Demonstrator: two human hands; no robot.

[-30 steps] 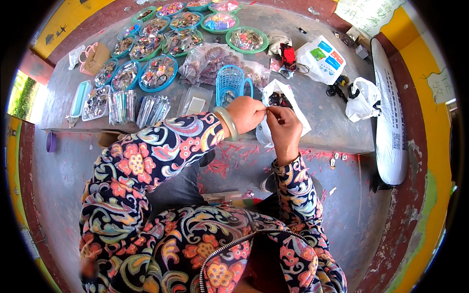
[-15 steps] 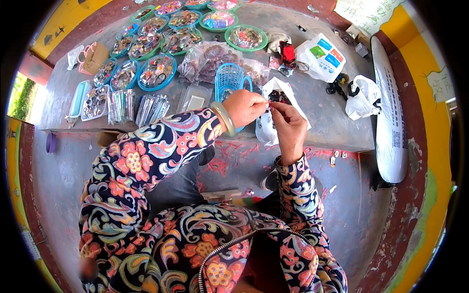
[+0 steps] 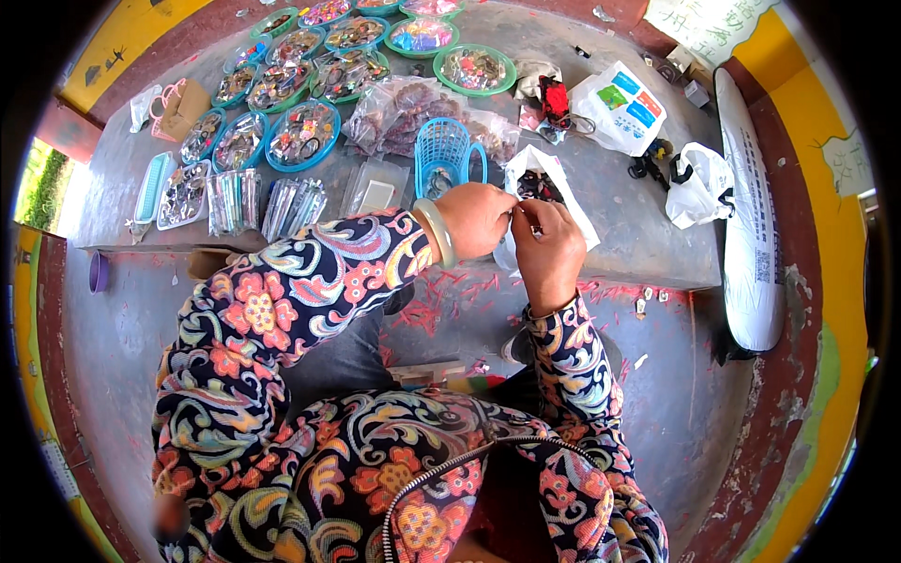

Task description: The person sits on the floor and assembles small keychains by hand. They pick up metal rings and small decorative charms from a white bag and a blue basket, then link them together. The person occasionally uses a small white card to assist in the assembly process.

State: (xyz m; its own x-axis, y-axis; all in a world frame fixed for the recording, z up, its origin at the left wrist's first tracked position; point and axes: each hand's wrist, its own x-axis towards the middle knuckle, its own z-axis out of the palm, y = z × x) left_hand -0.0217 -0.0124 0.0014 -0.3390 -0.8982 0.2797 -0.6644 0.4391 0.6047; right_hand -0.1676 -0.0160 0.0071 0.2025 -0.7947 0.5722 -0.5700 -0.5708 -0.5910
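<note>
My left hand [image 3: 476, 220], with a pale bangle [image 3: 435, 231] at its wrist, is closed in a pinch. Its fingertips meet those of my right hand [image 3: 549, 251], which is pinched too. Whatever lies between them is too small and covered to name. Both hands are over the near side of an opened white plastic bag [image 3: 581, 221] with small dark and reddish pieces [image 3: 537, 186] inside. Just beyond my left hand stands a blue plastic basket [image 3: 441, 143], with small items in its bottom.
Round trays [image 3: 336, 141] of small packets crowd the platform's far left. Clear bags [image 3: 389, 122] of purplish pieces lie beside them, with bundled pens [image 3: 234, 205] nearer. White plastic bags [image 3: 619, 136] sit at right. A long white wrapped roll [image 3: 748, 225] leans at the platform's right end. Red scraps [image 3: 422, 314] litter the floor.
My fingertips have drawn closer together, the left hand shifting slightly right and my right fingers curling in. A tiny red bit seen between them earlier is now hidden.
</note>
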